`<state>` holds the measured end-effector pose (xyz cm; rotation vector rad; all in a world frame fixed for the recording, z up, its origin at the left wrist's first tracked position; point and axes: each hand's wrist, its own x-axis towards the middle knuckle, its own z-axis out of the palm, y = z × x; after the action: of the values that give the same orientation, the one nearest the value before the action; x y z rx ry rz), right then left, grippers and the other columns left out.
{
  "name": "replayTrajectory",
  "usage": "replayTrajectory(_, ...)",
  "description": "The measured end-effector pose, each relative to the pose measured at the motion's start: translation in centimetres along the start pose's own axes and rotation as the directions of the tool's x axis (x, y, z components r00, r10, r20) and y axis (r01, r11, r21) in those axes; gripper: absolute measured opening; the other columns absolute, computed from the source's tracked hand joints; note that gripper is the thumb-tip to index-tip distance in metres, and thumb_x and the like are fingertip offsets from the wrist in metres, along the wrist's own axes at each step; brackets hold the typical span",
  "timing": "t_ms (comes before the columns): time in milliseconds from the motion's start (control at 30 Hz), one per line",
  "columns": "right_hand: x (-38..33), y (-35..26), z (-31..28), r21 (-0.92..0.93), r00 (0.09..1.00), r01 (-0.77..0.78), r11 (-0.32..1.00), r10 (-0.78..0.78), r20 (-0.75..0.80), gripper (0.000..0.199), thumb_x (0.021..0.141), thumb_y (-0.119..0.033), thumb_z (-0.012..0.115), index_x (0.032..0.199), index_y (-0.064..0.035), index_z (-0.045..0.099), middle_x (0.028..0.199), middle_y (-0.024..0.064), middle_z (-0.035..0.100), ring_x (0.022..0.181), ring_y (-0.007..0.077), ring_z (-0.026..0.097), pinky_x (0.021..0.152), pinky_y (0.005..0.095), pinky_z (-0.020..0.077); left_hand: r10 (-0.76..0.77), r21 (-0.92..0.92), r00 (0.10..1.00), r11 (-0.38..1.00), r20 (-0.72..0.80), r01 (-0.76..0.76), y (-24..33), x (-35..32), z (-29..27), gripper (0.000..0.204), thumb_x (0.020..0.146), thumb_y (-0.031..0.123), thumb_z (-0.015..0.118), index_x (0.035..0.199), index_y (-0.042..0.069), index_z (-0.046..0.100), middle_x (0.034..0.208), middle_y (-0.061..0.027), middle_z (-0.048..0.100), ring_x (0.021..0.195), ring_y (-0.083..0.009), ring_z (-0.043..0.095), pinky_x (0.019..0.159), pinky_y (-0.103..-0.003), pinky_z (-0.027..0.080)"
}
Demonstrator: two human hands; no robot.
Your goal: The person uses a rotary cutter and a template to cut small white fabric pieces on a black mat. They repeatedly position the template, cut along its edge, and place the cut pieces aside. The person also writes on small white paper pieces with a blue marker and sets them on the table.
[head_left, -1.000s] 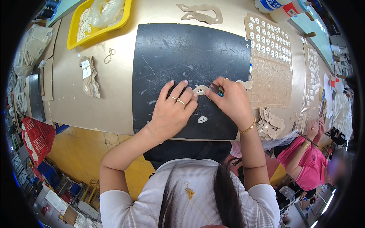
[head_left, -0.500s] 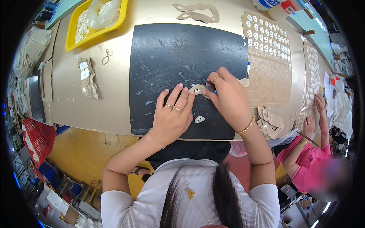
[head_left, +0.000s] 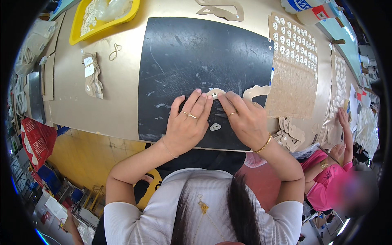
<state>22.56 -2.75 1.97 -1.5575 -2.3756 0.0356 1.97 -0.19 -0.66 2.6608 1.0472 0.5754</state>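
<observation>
On a black cutting mat (head_left: 179,45), both my hands meet over the end of a curved beige strap piece (head_left: 257,90). A white patch with dark holes (head_left: 214,94) shows between my fingertips. My left hand (head_left: 188,118) presses the left side of that end with its fingertips. My right hand (head_left: 247,122) holds the right side, fingers bent and close together. A greyish pointed sliver, perhaps a blade (head_left: 220,109), shows beneath the right fingers; what it belongs to is hidden. Nearer me lies a loose white patch with two holes (head_left: 215,127).
Rows of white patches sit on a brown sheet (head_left: 292,90) at right, above a heap of beige pieces (head_left: 290,134). A yellow tray (head_left: 75,32) and a tied beige bundle (head_left: 93,79) are at left. A co-worker's hand (head_left: 342,116) is at far right.
My right hand has come down and its fingertips now press the strap end. More of the curved strap shows to its right. My left hand stays nearly still; the view has shifted slightly.
</observation>
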Motion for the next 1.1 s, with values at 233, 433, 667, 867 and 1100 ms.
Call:
replayTrajectory(233, -0.2, -0.1, -0.3, 0.048, 0.996, -0.027, 0.998, 0.022, 0.090, 0.046, 0.076, -0.005, 0.064, 0.122, -0.0036, 0.067, 0.115, 0.0044, 0.065, 0.068, 0.0118, 0.062, 0.057, 0.0275, 0.0481, -0.022, -0.053, 1.000, 0.998, 0.016, 0.023, 0.1, 0.2, 0.2, 0.059, 0.073, 0.004, 0.067, 0.132, -0.001, 0.060, 0.130, -0.0128, 0.056, 0.130, -0.0291, 0.052, 0.109, -0.049, 0.038)
replayTrajectory(433, -0.2, 0.1, -0.4, 0.020, 0.995, 0.012, 1.000, -0.014, 0.095, 0.049, 0.078, -0.009, 0.063, 0.127, -0.0052, 0.066, 0.120, 0.0030, 0.064, 0.062, 0.0084, 0.058, 0.055, 0.0254, 0.0459, 0.003, -0.032, 0.999, 0.999, 0.050, -0.001, 0.1, 0.8, -0.2, 0.059, 0.075, 0.007, 0.066, 0.132, -0.003, 0.059, 0.126, -0.0145, 0.057, 0.127, -0.0314, 0.053, 0.113, -0.049, 0.039)
replayTrajectory(667, 0.0, 0.0, -0.2, -0.005, 0.994, 0.014, 1.000, -0.013, 0.105, 0.055, 0.079, -0.010, 0.063, 0.133, -0.0074, 0.062, 0.121, 0.0008, 0.062, 0.061, 0.0075, 0.055, 0.054, 0.0245, 0.0448, 0.027, -0.044, 0.999, 0.999, 0.020, -0.026, -0.4, 0.7, 0.0, 0.058, 0.074, 0.009, 0.066, 0.131, -0.004, 0.060, 0.123, -0.0146, 0.058, 0.124, -0.0316, 0.054, 0.112, -0.049, 0.040)
replayTrajectory(867, 0.5, 0.0, -0.5, -0.037, 0.990, 0.006, 0.999, -0.001, 0.140, 0.050, 0.080, -0.012, 0.062, 0.130, -0.0090, 0.063, 0.116, -0.0010, 0.062, 0.061, 0.0078, 0.058, 0.054, 0.0246, 0.0455, 0.033, -0.084, 0.999, 0.996, 0.029, -0.031, -0.5, 0.9, 0.1, 0.060, 0.072, 0.008, 0.067, 0.131, -0.004, 0.059, 0.124, -0.0147, 0.057, 0.124, -0.0320, 0.053, 0.112, -0.050, 0.040)
replayTrajectory(1100, 1.2, -1.0, -2.0, 0.122, 0.985, -0.169, 0.978, 0.170, -0.001, 0.035, 0.080, -0.011, 0.065, 0.114, -0.0100, 0.069, 0.101, 0.0013, 0.058, 0.064, 0.0143, 0.062, 0.055, 0.0291, 0.0478, 0.020, -0.051, 1.000, 0.998, -0.001, -0.020, -0.3, 1.0, 0.2, 0.061, 0.072, 0.006, 0.067, 0.132, -0.003, 0.059, 0.119, -0.0135, 0.055, 0.120, -0.0315, 0.052, 0.110, -0.050, 0.041)
